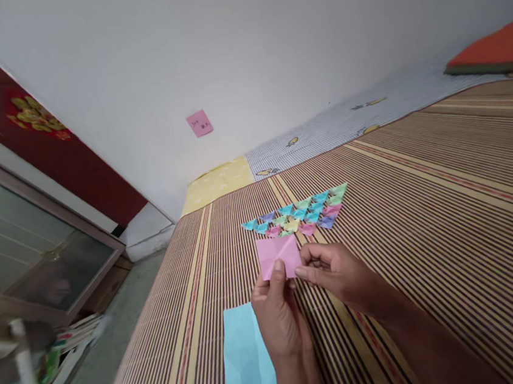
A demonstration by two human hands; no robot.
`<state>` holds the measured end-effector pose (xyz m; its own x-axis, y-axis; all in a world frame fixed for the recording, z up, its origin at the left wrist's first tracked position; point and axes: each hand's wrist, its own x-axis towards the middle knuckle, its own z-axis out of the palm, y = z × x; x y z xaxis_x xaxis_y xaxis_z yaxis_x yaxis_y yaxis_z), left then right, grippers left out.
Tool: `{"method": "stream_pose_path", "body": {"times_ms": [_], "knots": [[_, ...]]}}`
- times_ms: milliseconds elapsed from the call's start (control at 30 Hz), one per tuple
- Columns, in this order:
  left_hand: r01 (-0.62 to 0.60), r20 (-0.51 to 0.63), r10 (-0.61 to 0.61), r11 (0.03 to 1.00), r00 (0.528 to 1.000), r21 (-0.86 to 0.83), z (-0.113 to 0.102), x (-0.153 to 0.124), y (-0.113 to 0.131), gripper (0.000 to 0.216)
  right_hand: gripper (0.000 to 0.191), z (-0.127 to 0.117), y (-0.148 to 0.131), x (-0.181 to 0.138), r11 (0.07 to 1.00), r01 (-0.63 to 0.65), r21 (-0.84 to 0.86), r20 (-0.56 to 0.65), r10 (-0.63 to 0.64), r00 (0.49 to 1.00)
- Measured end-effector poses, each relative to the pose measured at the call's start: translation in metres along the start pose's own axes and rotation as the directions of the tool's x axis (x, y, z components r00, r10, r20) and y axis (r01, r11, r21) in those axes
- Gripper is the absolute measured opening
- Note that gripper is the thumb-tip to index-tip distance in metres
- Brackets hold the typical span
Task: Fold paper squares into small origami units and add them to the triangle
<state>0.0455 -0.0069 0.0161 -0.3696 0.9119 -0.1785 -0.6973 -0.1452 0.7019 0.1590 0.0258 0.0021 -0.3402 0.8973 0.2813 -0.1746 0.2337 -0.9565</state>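
Both of my hands hold a small pink square of paper above the striped bamboo mat. My left hand pinches its lower edge, thumb on top. My right hand pinches its right edge with closed fingers. Just beyond the pink paper lies a flat patch of several folded paper pieces in blue, green, pink, yellow and purple, fitted together in rows. A light blue sheet of paper with crease lines lies on the mat below my left hand.
The mat covers a bed against a white wall with a pink sticky note. A checked sheet and an orange pillow lie at the far side. A glass-fronted cabinet and stacked books stand on the floor to the left.
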Motion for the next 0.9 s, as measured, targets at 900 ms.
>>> {"method": "stream_pose_path", "body": {"times_ms": [900], "knots": [[0.071,-0.103,-0.077,0.995,0.992,-0.066,0.002,0.006,0.011,0.019,0.014,-0.001,-0.004,0.001,0.985,-0.015,-0.171,0.01,0.017,1.0]]}}
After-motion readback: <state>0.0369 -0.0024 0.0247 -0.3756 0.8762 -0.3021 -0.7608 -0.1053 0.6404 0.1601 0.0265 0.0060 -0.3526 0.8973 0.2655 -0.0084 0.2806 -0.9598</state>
